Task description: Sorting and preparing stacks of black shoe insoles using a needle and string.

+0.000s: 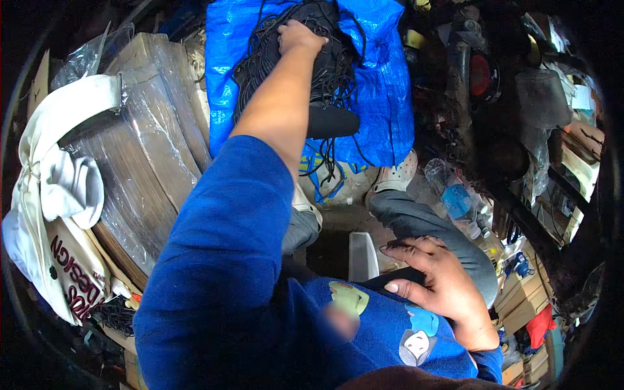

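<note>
My left arm stretches forward over a heap of black cords and black cloth (pixel 260 68) on a blue plastic tarp sack (pixel 224 39). My left hand (pixel 302 38) is closed at the top of the heap; its fingers are curled among the cords and partly hidden. A flat black piece with a rounded end (pixel 333 122) sticks out at the heap's near side, below my forearm. Low on the right, by my lap, my right hand (pixel 439 273) lies loosely open, thumb apart from the fingers. Black cloth (pixel 390 281) shows between its thumb and fingers; I see no clear grip on it.
Plastic-wrapped stacks of brown cardboard (pixel 146 130) and a white cloth bag (pixel 68 195) stand on the left. A pale upright container (pixel 363 257) is between my legs. To the right are plastic bottles (pixel 456 200), dark machine parts (pixel 468 71) and cardboard boxes (pixel 523 296).
</note>
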Available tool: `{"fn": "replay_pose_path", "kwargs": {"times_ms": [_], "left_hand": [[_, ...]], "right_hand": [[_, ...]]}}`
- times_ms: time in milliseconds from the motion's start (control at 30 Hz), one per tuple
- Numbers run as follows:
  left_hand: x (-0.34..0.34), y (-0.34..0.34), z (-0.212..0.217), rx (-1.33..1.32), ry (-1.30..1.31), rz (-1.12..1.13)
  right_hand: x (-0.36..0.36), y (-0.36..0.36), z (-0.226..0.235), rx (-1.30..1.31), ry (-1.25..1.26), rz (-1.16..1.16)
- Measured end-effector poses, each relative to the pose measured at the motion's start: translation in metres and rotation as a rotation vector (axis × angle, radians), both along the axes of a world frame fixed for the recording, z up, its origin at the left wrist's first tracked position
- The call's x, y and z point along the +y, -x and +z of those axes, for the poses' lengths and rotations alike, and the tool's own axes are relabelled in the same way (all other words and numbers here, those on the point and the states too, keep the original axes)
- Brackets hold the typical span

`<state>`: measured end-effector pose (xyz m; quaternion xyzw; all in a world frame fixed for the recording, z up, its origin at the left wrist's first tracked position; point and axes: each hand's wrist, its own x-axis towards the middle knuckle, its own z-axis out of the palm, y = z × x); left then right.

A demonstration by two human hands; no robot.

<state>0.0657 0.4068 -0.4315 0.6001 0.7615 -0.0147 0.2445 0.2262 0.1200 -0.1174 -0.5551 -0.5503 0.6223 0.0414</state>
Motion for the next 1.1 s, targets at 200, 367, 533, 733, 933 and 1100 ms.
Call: {"fn": "replay_pose_path", "kwargs": {"times_ms": [200, 367, 533, 733, 933, 1100], "left_hand": [[0.005, -0.013, -0.018, -0.259, 0.173, 0.260], [0.012, 0.025, -0.035, -0.836, 0.055, 0.329], [0.006, 0.060, 0.071, -1.304, 0.350, 0.071], [-0.046, 0.072, 0.105, -1.157, 0.840, -0.378], [-0.138, 0.047, 0.023, -0.335, 0.442, -0.784], [-0.137, 0.050, 0.044, -0.068, 0.073, -0.969]], "right_hand": [[0.000, 0.000, 0.001, 0.000, 0.011, -0.002], [-0.001, 0.002, 0.007, 0.031, -0.022, 0.025], [-0.005, -0.002, 0.005, 0.046, -0.006, -0.009], [-0.010, -0.001, 0.006, 0.049, -0.126, 0.007], [-0.013, 0.000, 0.008, 0.028, -0.182, 0.033], [-0.020, -0.007, 0.005, 0.007, -0.244, 0.065]]}}
